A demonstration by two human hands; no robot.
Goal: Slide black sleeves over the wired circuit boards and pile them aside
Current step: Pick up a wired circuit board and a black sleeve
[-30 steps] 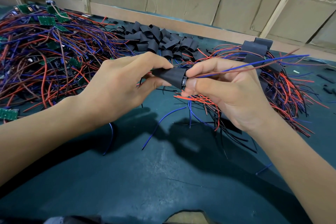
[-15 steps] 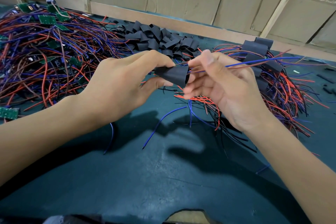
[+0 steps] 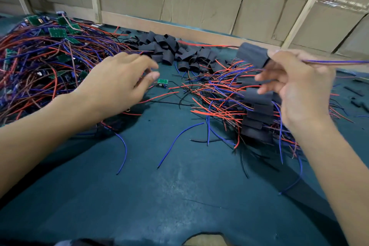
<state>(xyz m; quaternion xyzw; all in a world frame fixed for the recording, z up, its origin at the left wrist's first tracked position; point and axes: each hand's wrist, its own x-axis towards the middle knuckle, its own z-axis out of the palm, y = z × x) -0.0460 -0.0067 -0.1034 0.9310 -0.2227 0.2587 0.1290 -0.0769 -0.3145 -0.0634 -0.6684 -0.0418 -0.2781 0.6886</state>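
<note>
Both forearms are bare to the frame's edge, with no sleeves in view. The left hand (image 3: pixel 115 84) and the right hand (image 3: pixel 297 88) carry no gloves, rings, watch or wristband.

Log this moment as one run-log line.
right hand: pinches sleeved board by wires, over sleeved pile | left hand: open, reaching toward bare board

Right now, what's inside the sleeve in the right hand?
Blue and brown wires exit the black sleeve past the right hand. Any board inside is covered.
</note>
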